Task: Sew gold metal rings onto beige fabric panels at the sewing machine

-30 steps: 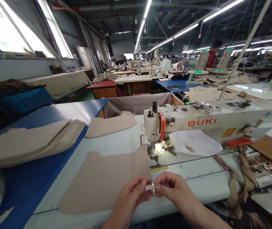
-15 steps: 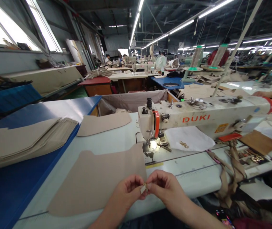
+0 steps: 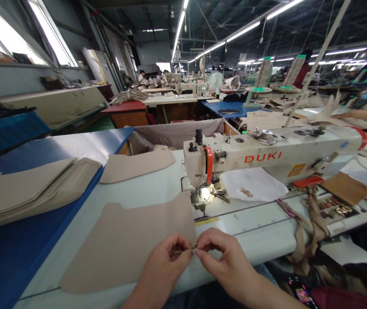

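Note:
My left hand (image 3: pixel 166 266) pinches a narrow beige tab, its end partly hidden by the fingers. Fingertip to fingertip with it, my right hand (image 3: pixel 227 262) grips a small brass-coloured ring (image 3: pixel 193 246) that meets the tab. Both hands are held above the front edge of the sewing table, by the right corner of a large flat beige panel (image 3: pixel 128 240). Beyond them stands a sewing machine (image 3: pixel 267 150) with its lamp lit over the needle plate. More brass-coloured rings (image 3: pixel 246 192) lie on a white sheet (image 3: pixel 261 182) under its arm.
A second beige piece (image 3: pixel 138 165) lies farther back. To the left, a stack of beige panels (image 3: pixel 41 184) rests on a blue table (image 3: pixel 6 257). Beige straps (image 3: pixel 315 214) hang over the front edge at right, beside a parts tray (image 3: pixel 341 209). Another person's arm (image 3: pixel 364 116) shows behind the machine.
The tab has turned from showing its pale face to lying edge-on, pointing left. My fingers have shifted slightly around the ring. The view has moved a little.

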A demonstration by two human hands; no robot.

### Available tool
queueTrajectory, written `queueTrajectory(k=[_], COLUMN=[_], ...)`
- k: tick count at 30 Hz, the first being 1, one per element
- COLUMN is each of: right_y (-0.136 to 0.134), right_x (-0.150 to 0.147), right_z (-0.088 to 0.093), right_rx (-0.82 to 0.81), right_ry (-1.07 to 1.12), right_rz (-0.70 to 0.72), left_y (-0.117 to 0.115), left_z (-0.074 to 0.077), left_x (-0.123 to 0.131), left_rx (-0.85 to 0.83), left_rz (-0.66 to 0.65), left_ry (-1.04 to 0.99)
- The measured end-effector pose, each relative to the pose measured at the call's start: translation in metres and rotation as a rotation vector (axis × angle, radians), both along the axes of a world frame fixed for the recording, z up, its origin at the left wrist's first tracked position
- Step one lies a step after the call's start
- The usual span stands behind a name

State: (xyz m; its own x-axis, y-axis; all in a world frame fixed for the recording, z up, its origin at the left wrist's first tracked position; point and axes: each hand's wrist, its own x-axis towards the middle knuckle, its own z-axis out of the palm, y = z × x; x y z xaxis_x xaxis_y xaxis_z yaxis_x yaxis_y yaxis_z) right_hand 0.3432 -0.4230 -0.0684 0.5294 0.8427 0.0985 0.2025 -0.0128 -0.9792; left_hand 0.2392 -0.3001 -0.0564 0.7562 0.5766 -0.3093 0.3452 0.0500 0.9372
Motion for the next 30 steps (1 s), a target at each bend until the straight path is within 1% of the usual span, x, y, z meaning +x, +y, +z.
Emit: queueTrajectory(k=[5, 10, 15, 19, 26, 28, 30], right_y=[0.003, 0.007, 0.007, 0.006, 0.006, 0.005, 0.004], right_x=[-0.002, -0.006, -0.008, -0.007, 0.002, 0.005, 0.007], right_z=[-0.003, -0.006, -0.007, -0.006, 0.001, 0.003, 0.005], right_rx=[0.056, 0.110, 0.116, 0.113, 0.029, 0.008, -0.039], right_ry=[0.129, 0.251, 0.166, 0.128, 0.251, 0.243, 0.184], right_rz=[-0.096, -0.169, -0.217, -0.202, -0.113, -0.074, -0.050], left_y=[-0.003, -0.003, -0.002, -0.004, -0.006, -0.006, -0.007], left_z=[0.009, 0.010, 0.005, 0.004, 0.006, 0.005, 0.004], left_x=[0.006, 0.007, 0.006, 0.006, 0.004, 0.004, 0.004], left_rx=[-0.068, -0.118, -0.134, -0.082, 0.088, 0.128, 0.158], left_rz=[0.063, 0.115, 0.100, 0.113, 0.095, 0.090, 0.083], left_ry=[-0.033, -0.095, -0.109, -0.126, -0.169, -0.166, -0.163])
